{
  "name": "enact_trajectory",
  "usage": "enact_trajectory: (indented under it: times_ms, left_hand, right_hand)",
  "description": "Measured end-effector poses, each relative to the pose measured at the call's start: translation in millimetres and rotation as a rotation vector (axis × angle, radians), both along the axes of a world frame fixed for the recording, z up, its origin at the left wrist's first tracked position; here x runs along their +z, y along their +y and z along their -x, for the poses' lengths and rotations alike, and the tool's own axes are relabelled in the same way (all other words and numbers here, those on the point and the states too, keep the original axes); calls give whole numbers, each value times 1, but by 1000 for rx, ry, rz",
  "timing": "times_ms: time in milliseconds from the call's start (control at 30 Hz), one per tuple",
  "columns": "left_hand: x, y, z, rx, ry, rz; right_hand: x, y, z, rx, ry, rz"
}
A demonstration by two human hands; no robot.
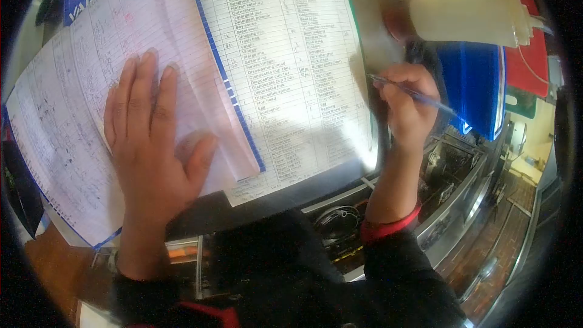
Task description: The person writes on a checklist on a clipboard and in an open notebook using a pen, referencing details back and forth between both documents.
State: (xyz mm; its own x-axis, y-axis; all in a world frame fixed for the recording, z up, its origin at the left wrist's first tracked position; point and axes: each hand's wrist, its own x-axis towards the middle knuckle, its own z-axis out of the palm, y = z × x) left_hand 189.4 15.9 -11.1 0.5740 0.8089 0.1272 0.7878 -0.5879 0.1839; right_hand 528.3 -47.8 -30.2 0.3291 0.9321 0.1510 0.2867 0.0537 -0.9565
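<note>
My left hand [149, 136] lies flat, fingers stretched out, on an open notebook [73, 91] whose lined pages are covered in handwriting. Partly beside and under that notebook is a printed list sheet [291, 73] with rows of item names and some handwritten numbers. A pen [419, 94] is held in my right hand [410, 100], fingers closed around it. The pen's tip hovers by the right edge of the list sheet; whether it touches anything I cannot tell.
A pale squeeze bottle [470, 17] lies at the upper right, near a blue binder [470, 88] and a red one [537, 54]. Below the worktop, an open drawer [452, 191] holds metal items and a round black object [340, 222]. Wood-look flooring [501, 249] shows at right.
</note>
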Motion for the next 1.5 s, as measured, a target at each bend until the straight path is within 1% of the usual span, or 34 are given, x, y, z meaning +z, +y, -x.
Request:
enact_trajectory:
  times_ms: [67,367,433,567,667,867,967,1067,1167,1233,1267,1333,1433,1500]
  left_hand:
    - [0,0,0,2,4,-1]
    - [-3,-1,1,15,23,-16]
    - [-2,-1,0,16,24,-13]
    - [0,-1,-2,21,38,-5]
    - [-1,-1,-1,20,29,-3]
    - [-1,-1,0,21,30,-3]
    - [-5,-1,-1,33,6,-19]
    - [-6,-1,-2,38,-21,-34]
    - [-5,-1,-2,35,-24,-35]
    - [-3,0,-1,40,-22,-35]
    - [-2,0,0,29,4,-21]
    - [-1,-2,3,11,31,4]
    - [1,-1,0,9,60,-5]
    - [3,-2,-3,30,58,18]
  right_hand:
    - [-2,1,-2,12,-40,-4]
    - [-6,3,-3,45,66,17]
    - [-8,3,-3,52,-21,3]
    - [-12,2,-4,18,-8,-32]
    - [-8,1,-1,3,30,28]
    - [-11,2,-2,24,28,19]
    - [-10,2,-3,58,-21,7]
    - [-10,3,-3,78,-8,-24]
    - [-9,0,-3,79,15,-107]
    - [-5,-6,-5,88,-37,-167]
    - [-6,-5,-6,93,-33,-164]
    - [-6,-10,-7,60,-20,-33]
    - [-6,-10,-6,72,-88,-32]
    - [-10,-10,-7,95,-86,-55]
